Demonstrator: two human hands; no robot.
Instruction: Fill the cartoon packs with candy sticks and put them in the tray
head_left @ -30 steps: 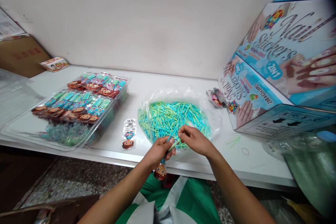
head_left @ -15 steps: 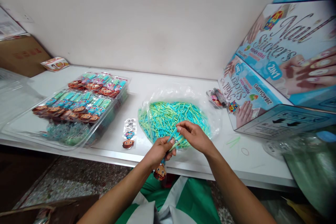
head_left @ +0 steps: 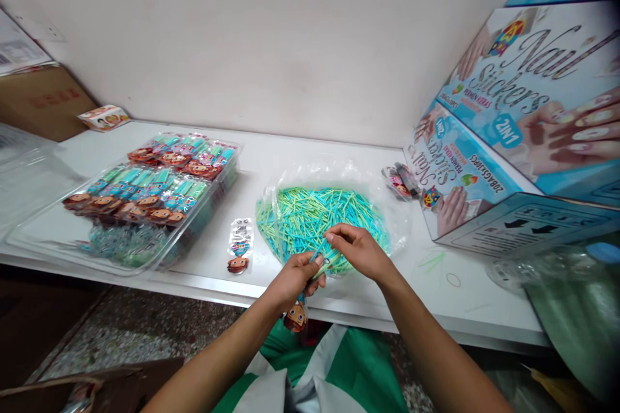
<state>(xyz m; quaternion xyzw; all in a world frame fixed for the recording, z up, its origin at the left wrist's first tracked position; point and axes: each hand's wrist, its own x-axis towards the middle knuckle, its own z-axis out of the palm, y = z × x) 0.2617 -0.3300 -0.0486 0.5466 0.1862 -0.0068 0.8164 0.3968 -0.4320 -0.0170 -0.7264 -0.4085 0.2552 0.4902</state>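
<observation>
My left hand (head_left: 296,276) is closed round a small printed pouch (head_left: 296,319), whose cartoon head hangs below the fingers near the table's front edge. Green and blue sticks show at the pouch's upper end. My right hand (head_left: 359,251) pinches the upper end of a thin blue stick at that mouth. Beyond both hands, a clear plastic bag (head_left: 334,169) lies open, full of loose blue and green sticks (head_left: 314,213). To the left of it, a flat cartoon pouch (head_left: 239,250) lies on the table.
A clear plastic tray (head_left: 197,227) on the left holds rows of filled pouches (head_left: 133,190). Blue Nail Stickers boxes (head_left: 547,90) are stacked at right. Loose green sticks (head_left: 432,262) and a rubber band (head_left: 453,280) lie before them. A cardboard box (head_left: 43,100) stands far left.
Both hands keep almost the same pose at the pouch's mouth. The whole view has shifted very slightly; nothing on the table has visibly moved.
</observation>
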